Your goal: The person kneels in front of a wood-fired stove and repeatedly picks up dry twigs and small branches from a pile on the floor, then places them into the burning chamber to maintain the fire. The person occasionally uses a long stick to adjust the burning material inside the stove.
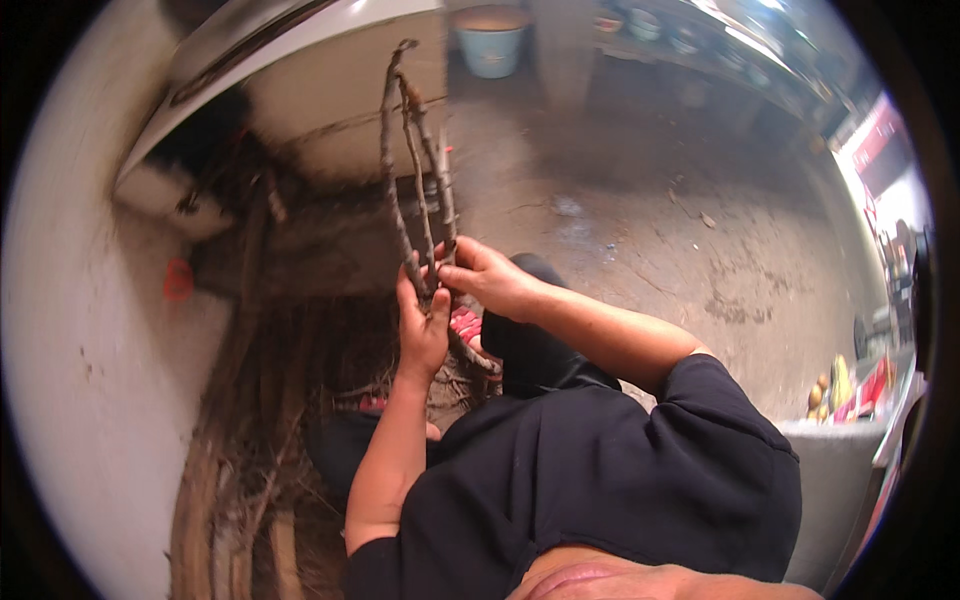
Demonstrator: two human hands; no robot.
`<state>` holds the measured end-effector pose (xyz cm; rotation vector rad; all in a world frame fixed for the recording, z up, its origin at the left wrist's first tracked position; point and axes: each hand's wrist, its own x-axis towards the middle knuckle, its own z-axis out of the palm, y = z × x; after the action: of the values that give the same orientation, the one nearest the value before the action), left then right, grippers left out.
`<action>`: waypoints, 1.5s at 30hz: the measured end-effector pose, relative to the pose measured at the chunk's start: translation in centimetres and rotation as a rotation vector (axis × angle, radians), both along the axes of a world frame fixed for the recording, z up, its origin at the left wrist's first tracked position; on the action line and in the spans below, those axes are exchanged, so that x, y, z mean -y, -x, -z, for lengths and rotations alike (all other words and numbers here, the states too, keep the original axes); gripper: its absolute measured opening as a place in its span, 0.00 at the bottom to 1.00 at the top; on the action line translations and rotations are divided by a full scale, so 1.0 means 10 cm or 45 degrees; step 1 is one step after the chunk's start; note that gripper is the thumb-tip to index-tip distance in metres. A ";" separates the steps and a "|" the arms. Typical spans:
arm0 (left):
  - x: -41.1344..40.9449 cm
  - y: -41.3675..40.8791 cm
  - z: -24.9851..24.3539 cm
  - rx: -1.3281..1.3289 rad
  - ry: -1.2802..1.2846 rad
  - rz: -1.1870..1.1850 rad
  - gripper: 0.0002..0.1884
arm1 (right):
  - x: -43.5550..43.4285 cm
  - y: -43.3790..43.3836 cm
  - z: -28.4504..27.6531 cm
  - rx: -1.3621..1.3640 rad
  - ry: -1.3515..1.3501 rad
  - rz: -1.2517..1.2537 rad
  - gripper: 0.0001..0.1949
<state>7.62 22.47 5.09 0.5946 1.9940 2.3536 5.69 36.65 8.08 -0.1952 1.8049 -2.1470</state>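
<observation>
Several thin, crooked branches [388, 157] rise in front of me, joined or crossing near their tops. My left hand [426, 330] is wrapped around their lower ends, thumb upward. From the right, my right hand [487, 277] grips the right-hand branch [448, 199] low down, its fingertips close to the left hand. The exact grip between the sticks is partly hidden by the fingers. Below the hands, another stick piece [476, 356] slants down beside my red-and-white footwear [466, 322].
Long firewood pieces and twigs [262, 480] lie along the wall at left. Ahead at left is a pale stove-like structure [345, 112] with a dark opening holding sticks. A light-blue bucket [490, 52] stands at the back. At right, vegetables [840, 382] rest on a grey surface.
</observation>
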 end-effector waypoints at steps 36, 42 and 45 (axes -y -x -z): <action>1.41 0.62 -0.58 -0.353 0.806 -0.605 0.15 | -1.33 0.69 -0.37 -0.897 -1.500 0.808 0.06; 1.43 0.62 -0.77 -0.837 1.645 -0.238 0.11 | -2.02 0.60 -0.40 -1.474 -2.516 -0.147 0.03; 0.95 0.75 -0.89 -1.117 1.852 -0.042 0.09 | -1.62 0.63 -0.57 -1.637 -2.774 -0.502 0.03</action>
<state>0.13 13.01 13.94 1.3991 3.1126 0.0463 -0.65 52.82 13.81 -1.1400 2.8846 1.1929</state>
